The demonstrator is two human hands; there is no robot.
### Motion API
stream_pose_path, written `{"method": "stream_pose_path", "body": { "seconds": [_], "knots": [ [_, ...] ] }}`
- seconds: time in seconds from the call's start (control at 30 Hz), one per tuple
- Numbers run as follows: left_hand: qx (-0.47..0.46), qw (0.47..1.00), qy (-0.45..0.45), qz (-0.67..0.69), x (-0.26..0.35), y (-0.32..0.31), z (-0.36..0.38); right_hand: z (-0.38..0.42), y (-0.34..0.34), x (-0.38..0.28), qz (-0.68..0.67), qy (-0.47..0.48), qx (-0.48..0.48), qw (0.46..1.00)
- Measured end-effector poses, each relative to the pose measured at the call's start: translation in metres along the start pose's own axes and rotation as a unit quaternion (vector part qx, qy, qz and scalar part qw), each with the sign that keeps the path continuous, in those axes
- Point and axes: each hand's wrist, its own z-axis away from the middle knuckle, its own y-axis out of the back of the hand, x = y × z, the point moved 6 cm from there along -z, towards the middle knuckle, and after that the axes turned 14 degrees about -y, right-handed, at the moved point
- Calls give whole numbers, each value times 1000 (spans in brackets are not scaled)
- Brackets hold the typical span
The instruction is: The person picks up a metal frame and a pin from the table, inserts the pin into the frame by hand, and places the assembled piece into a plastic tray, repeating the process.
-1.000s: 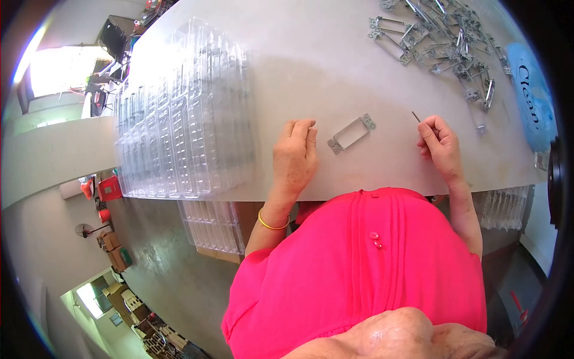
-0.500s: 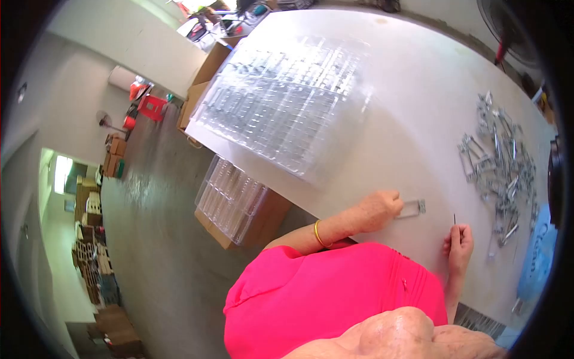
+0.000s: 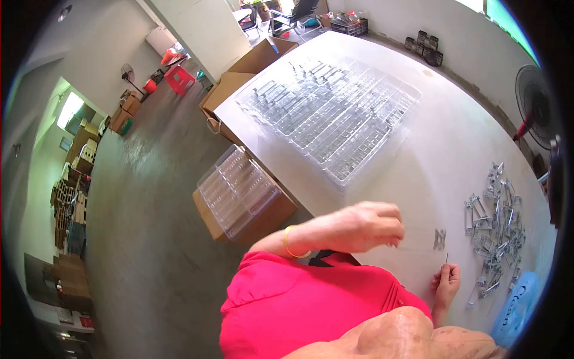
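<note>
My left hand [image 3: 372, 227], with a yellow bangle at its wrist, is closed with fingertips pinched over the near part of the table. From its fingertips a thin, faint metal bracket [image 3: 439, 240] reaches right, blurred by motion. My right hand [image 3: 445, 282] is low at the table's near edge, thumb and fingers pinched on a thin dark pin [image 3: 447, 258] that points up. To the right of both hands lies a loose pile of silvery metal parts [image 3: 495, 236].
Clear plastic trays [image 3: 341, 113] holding metal parts lie on the white table [image 3: 418, 161]. More clear trays [image 3: 239, 191] rest on a cardboard box beside the table's left edge. A blue bag [image 3: 515, 308] is at right, and a black fan [image 3: 534, 107] stands beyond.
The view has shifted, so trays and pile sit elsewhere in it. My left hand appears larger, raised closer to the camera. The bracket is now blurred; my right hand still pinches the pin.
</note>
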Motion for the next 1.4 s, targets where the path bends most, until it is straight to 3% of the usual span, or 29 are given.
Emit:
{"method": "stream_pose_path", "body": {
  "seconds": [0.1,0.23,0.27,0.33,0.47,0.73,1.4],
  "knots": [
    [83,989,-18,-123,13,65,8,-6,-4,2,9,2,-9,1000],
    [167,940,69,-290,3,142,29,-6,-5,-2,9,-5,-6,1000],
    [166,940,69,-290,-1,154,33,-7,-5,-2,12,-7,-1,1000],
    [193,903,177,-340,-18,183,49,-7,-5,-2,16,-9,4,1000],
    [190,892,233,-336,-50,214,69,-7,-4,-1,14,-26,5,1000],
    [111,881,311,-338,-83,225,74,-6,-5,3,12,-22,5,1000],
    [31,882,307,-355,-97,215,75,-5,-7,3,24,-6,24,999]
  ]
}}
